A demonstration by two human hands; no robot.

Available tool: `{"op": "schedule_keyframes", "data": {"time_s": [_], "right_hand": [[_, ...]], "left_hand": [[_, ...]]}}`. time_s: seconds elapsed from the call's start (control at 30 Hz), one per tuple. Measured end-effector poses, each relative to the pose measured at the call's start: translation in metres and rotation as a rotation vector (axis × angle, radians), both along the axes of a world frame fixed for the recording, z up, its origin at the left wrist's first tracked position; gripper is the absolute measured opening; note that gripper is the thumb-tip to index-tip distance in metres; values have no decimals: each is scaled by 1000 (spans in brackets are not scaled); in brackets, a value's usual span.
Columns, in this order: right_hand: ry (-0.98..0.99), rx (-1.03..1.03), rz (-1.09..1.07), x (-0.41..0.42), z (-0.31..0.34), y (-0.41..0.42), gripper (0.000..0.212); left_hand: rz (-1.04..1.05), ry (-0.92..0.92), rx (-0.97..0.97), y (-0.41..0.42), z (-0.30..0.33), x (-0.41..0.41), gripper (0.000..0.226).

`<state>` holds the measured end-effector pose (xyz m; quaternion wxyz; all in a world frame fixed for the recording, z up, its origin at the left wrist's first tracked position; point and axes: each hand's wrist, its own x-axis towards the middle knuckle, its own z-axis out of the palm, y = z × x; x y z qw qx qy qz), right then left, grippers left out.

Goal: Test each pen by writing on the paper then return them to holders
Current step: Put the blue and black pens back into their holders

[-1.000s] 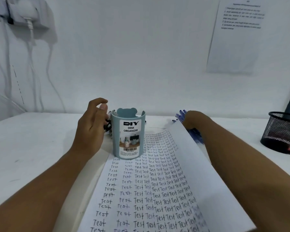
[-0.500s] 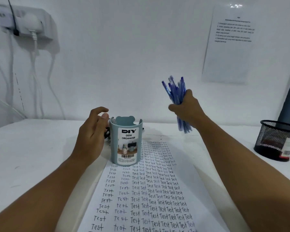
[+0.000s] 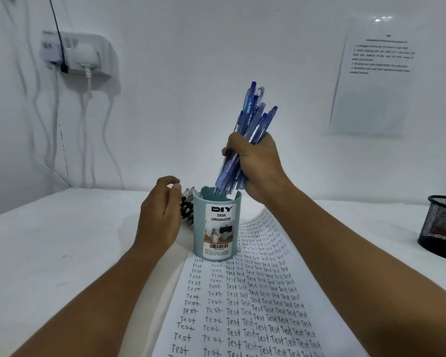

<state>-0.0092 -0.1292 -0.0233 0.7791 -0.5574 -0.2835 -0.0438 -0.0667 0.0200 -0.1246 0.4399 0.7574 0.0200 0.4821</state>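
Note:
A teal desk organizer holder stands on the far end of the paper, which is covered in rows of handwritten "Test". My right hand grips a bunch of several blue pens. They are held nearly upright, and their lower tips dip into the holder's mouth. My left hand sits just left of the holder, fingers curled around a bunch of black pens that peek out between hand and holder. Most of those pens are hidden.
A black mesh holder stands on the white table at the far right edge. A power strip with hanging cables is on the wall at left, and a printed sheet at right. My right forearm lifts the paper's right edge.
My right hand picked the blue pens up from the table at the right, raised them, and carried them left until their tips entered the teal holder. My left hand stayed put.

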Motion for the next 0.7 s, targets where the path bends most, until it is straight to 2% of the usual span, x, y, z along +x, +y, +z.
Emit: {"op": "schedule_keyframes", "data": {"time_s": [0.1,0.17,0.37,0.53,0.7], "right_hand": [[-39,-85,-32,-3,-13,8,31],[-87,-138,-52,-5,-16,11,36],[-215,-274,-117,-9,-15,12,44],[-240,-283,-96,-10,-11,16,51],[-237,-338,-71,-7,-12,17,49]], "left_hand": [[6,4,4,0,0,0,13],[7,4,1,0,0,0,13],[21,20,22,1,0,1,14],[25,25,25,2,-1,1,14],[36,24,29,2,-1,2,15]]}}
